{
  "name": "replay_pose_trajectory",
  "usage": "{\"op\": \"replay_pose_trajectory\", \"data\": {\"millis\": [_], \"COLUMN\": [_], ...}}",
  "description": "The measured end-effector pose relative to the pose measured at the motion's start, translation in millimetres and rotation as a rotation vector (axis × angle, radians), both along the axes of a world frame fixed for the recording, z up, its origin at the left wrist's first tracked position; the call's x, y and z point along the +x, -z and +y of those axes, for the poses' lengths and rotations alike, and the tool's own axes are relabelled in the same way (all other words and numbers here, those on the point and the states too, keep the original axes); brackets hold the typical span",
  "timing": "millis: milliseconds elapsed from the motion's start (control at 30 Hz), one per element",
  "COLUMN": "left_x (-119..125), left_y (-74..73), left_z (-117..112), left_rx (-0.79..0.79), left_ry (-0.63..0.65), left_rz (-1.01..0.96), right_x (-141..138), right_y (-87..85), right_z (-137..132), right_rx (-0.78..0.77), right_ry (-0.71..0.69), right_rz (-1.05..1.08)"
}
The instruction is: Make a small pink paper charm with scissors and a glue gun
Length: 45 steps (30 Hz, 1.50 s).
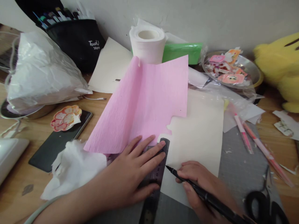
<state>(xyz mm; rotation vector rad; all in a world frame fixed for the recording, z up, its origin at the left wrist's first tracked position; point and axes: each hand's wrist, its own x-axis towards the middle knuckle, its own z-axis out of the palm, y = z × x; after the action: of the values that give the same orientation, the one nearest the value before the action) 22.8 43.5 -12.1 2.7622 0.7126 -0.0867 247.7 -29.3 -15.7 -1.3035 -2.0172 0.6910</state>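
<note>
My left hand [137,168] lies with fingers spread across a dark ruler [156,174], pressing it down over pink crepe paper [161,93] and cream paper [201,124]. The crepe paper has its left side folded over and a notch cut in its lower right edge. In my right hand [201,183] is a black marker pen [205,196], its tip touching or just above the cream paper along the ruler's right edge. Black-handled scissors [263,199] lie right of my right hand.
A toilet roll [147,43] stands behind the paper. A metal bowl of cut-outs [255,73], pink pens [243,132] and a yellow plush toy [277,68] are to the right. At left are a phone [53,149], crumpled tissue [74,168], a plastic bag [42,71] and a black pen case [77,40].
</note>
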Motion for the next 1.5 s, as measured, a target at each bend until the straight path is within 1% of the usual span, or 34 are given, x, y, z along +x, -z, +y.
{"op": "replay_pose_trajectory", "data": {"millis": [200,533,700,933,1200,1367,1500], "left_x": [-0.1,1.0,3.4,5.8,5.9,6.2,5.5], "left_y": [0.3,0.9,2.2,4.0,4.0,4.3,4.8], "left_z": [-1.0,-0.9,-2.9,-4.5,-5.5,-5.3,-5.5], "left_rx": [0.018,0.039,0.064,0.047,0.043,0.042,0.043], "left_ry": [0.006,0.0,-0.019,-0.064,-0.067,-0.075,-0.071], "left_rz": [0.005,0.001,-0.02,-0.051,-0.059,-0.069,-0.064], "right_x": [-1.0,-1.6,-1.5,-0.6,0.0,-3.4,-7.3], "right_y": [3.2,2.9,4.1,8.0,4.4,2.8,-0.1], "right_z": [-1.2,-1.3,-1.4,-2.4,-4.6,-3.7,-0.2], "right_rx": [0.0,0.001,-0.007,-0.004,-0.045,-0.025,0.015], "right_ry": [0.026,0.045,0.041,0.018,0.018,0.055,0.111], "right_rz": [0.004,0.016,0.016,0.012,0.011,0.024,0.051]}}
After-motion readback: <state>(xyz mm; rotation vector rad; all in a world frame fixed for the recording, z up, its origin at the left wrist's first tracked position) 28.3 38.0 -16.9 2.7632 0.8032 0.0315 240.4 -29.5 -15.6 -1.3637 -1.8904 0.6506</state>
